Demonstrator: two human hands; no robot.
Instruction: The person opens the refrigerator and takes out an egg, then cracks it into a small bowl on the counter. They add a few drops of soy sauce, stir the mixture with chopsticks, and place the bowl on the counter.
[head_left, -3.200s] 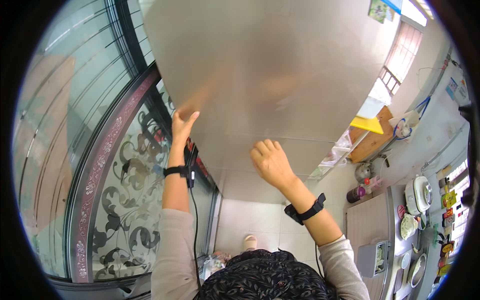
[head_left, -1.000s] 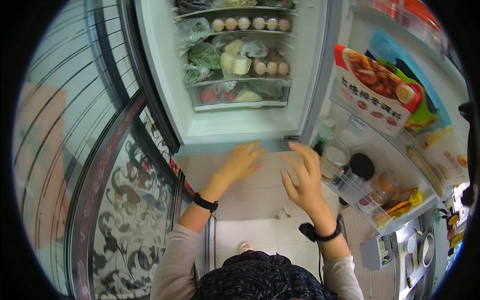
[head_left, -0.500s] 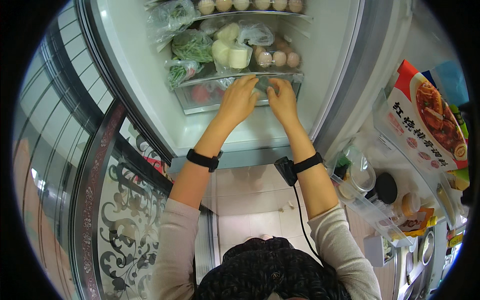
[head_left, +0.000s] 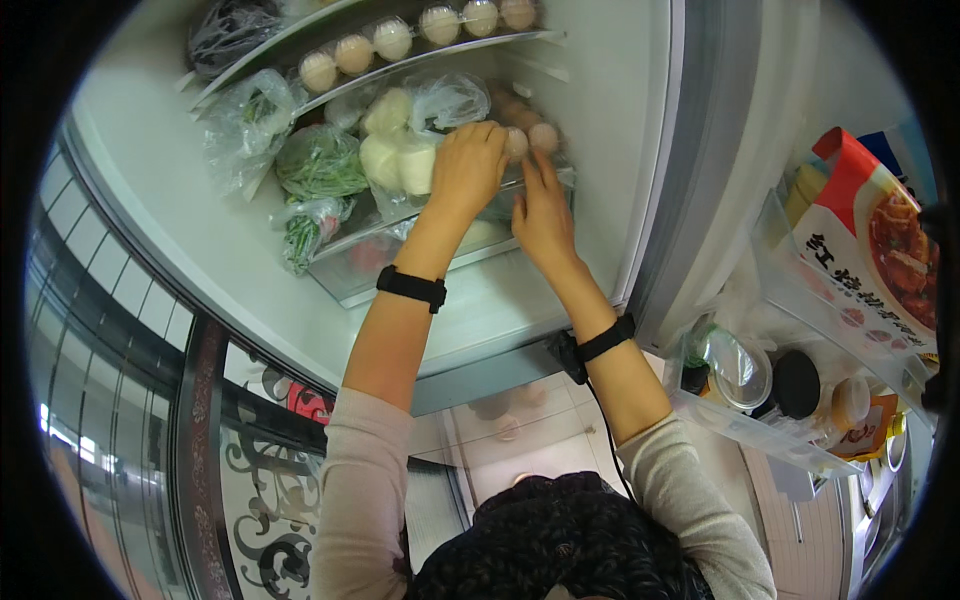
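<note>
Inside an open fridge, my left hand (head_left: 468, 166) is at the left end of a clear egg carton (head_left: 530, 142) on the lower shelf. Its fingers bend forward, and their tips are hidden, so its grip does not show. My right hand (head_left: 545, 215) is just in front of the carton, fingers stretched up to its front edge and thumb apart. Left of my left hand sit pale, peeled-looking vegetable pieces (head_left: 400, 163) in a clear bag. Beneath both hands is a clear drawer (head_left: 350, 284) with red and pale green produce inside.
Bagged green vegetables (head_left: 318, 162) lie on the shelf's left side. Another row of eggs (head_left: 392, 40) stands on the shelf above. At right, the open door's bins hold a red-and-white food packet (head_left: 870, 230) and several jars (head_left: 797, 383). A cable hangs from my right wrist strap.
Both hands have moved up from the front of the clear drawer to the egg carton on the shelf above it. The whole view has turned and shifted.
</note>
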